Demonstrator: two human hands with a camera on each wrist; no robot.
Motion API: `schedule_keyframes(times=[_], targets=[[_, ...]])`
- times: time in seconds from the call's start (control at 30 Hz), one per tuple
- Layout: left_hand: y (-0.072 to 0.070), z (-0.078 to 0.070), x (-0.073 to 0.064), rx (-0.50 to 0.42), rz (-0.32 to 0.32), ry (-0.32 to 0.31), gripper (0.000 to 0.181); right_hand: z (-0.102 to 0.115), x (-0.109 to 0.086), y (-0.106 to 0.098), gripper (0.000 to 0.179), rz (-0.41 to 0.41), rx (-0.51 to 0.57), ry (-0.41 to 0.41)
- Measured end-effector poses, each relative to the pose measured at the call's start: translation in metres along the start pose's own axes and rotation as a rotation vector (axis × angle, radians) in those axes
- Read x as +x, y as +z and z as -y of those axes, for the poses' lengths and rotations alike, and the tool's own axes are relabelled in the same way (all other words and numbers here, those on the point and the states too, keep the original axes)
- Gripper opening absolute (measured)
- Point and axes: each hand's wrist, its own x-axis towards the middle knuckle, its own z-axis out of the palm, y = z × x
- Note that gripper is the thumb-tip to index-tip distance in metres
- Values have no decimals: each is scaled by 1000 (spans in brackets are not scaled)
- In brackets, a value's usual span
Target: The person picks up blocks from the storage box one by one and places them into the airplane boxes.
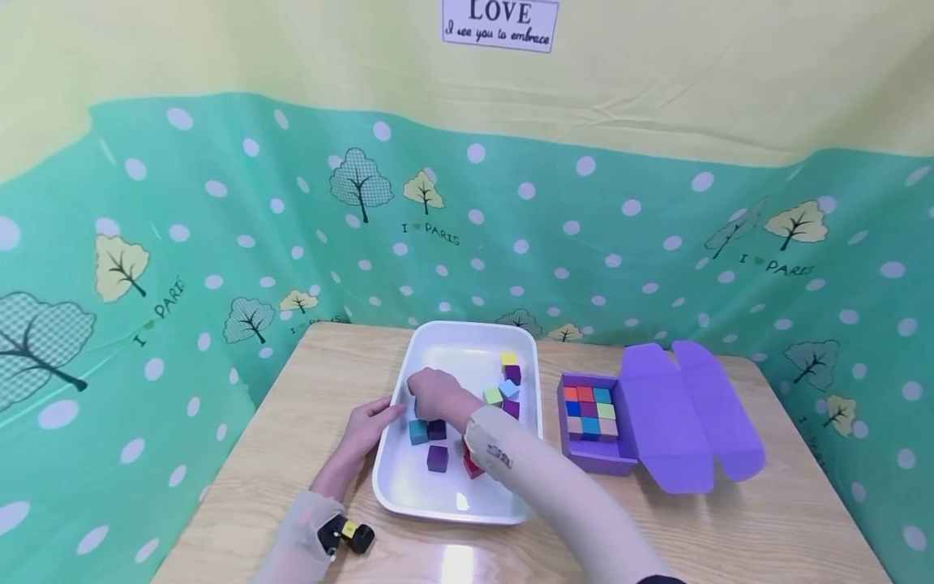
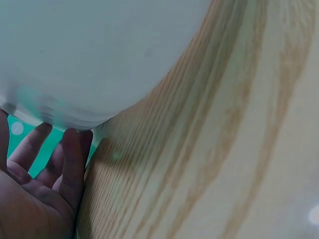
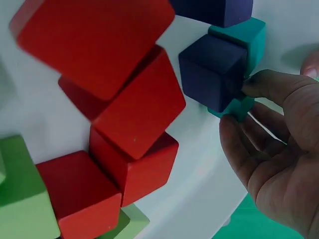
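Pinching a teal cube (image 3: pixel 233 108) near the left edge of the tray (image 1: pixel 409 488): right hand (image 1: pixel 439 396), beside a dark cube (image 3: pixel 207 72). Left hand (image 1: pixel 363 430), fingers loosely extended, touches the tray's outer wall.

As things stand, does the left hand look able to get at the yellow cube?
Probably not directly: the right hand reaches into the tray between the left hand and the yellow cube.

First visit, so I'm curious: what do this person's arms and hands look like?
The left hand and right hand are bare. Both sleeves are pale, the right bearing dark marks. A black device with a yellow patch sits on the left sleeve.
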Motion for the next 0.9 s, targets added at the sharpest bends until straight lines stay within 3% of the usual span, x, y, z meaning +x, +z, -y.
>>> schedule_keyframes(times=[0.3,0.57,0.9], targets=[[1,-4,-3,35,-12,-5,54,-12,-24,-25,26,-11,124,9],[1,-3,-2,33,8,-26,57,-21,-84,-61,32,-47,244,-40],[0,-6,-1,57,13,-60,59,-60,-150,-80,35,-126,323,-24]])
